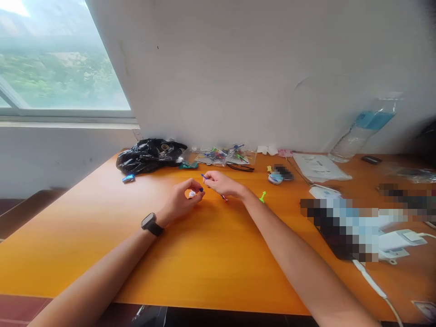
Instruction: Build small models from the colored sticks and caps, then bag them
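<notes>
My left hand (185, 197), with a dark watch on the wrist, is closed in a pinch over the middle of the table. A small dark blue piece (200, 190) is between its thumb and finger. A small white object (192, 194) shows in the gap of that hand; whether it is held or lies behind is unclear. My right hand (220, 182) pinches a small blue arrow-shaped piece (204, 176) just above the left fingertips. Below the right wrist a small red and dark piece (224, 198) is partly visible. Further right stands a bright green arrow-shaped piece (262, 196).
Against the wall lie a black plastic bag (146, 156) and a clear bag of colourful small parts (225, 155). A blue wrapped item (128, 178) is at left. At right are a tilted clear bottle (361, 129), a white packet (320, 166), a white cable (371, 277) and blurred-out items.
</notes>
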A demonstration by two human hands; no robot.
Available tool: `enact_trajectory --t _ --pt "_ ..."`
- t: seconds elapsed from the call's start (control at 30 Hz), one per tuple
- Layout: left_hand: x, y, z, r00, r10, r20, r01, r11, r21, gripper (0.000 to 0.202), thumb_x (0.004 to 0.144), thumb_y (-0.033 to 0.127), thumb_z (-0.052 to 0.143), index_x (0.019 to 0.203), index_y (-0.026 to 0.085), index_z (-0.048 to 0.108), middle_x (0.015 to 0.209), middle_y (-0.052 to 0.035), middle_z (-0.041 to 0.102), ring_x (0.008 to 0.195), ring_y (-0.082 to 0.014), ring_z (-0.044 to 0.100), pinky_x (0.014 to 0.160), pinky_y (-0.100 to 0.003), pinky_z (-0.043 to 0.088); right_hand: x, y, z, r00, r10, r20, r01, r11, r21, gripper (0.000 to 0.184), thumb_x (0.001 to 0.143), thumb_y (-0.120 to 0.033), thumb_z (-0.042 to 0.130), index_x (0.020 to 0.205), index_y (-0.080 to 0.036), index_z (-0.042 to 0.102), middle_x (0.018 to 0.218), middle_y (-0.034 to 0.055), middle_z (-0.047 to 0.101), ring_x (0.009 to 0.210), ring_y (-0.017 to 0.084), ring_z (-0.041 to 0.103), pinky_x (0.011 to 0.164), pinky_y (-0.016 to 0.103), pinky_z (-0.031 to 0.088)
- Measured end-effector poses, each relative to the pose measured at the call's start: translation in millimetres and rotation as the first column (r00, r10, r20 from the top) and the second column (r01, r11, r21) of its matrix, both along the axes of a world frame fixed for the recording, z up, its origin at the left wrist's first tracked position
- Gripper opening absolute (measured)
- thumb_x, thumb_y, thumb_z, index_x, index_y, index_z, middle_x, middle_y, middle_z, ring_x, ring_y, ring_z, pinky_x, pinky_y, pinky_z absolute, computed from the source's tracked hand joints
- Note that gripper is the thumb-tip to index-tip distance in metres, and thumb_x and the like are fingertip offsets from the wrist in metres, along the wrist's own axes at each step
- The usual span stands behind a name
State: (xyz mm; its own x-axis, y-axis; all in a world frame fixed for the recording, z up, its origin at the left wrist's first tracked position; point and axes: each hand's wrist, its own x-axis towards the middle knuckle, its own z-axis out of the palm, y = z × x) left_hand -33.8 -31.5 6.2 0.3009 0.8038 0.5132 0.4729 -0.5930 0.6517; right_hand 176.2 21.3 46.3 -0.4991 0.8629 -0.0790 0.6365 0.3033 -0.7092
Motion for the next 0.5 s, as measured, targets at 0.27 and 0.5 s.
enact_trajectory --t 0.27,0.5 --pt "-2.1 14.2 -12.4 0.975 0.109 -0.193 -0.109 0.994 0.012 0.024 0.097 0.038 0.067 0.115 0.027 0.078 0.115 -0.0098 0.072 0.116 -0.0295 0.065 0.104 -0.048 0.055 25.9 12.5 7.9 0.959 -0.051 0.280 0.039 0.998 0.049 0.017 0.090 -0.030 0.069 0.102 -0.018 0.067 0.085 0.0060 0.074 0.074 0.019 0.066 0.060 0.025 0.041" --pt "-4.0 19.7 -18.5 0.970 0.056 -0.235 -0.057 0.998 0.001 0.026 0.098 0.038 0.066 0.119 0.027 0.076 0.115 -0.0081 0.075 0.116 -0.0298 0.064 0.102 -0.046 0.055 84.0 9.9 61.1 0.849 -0.105 0.518 0.107 0.994 0.027 0.016 0.077 -0.026 0.082 0.090 -0.019 0.077 0.101 0.0092 0.079 0.084 0.024 0.072 0.063 0.028 0.045"
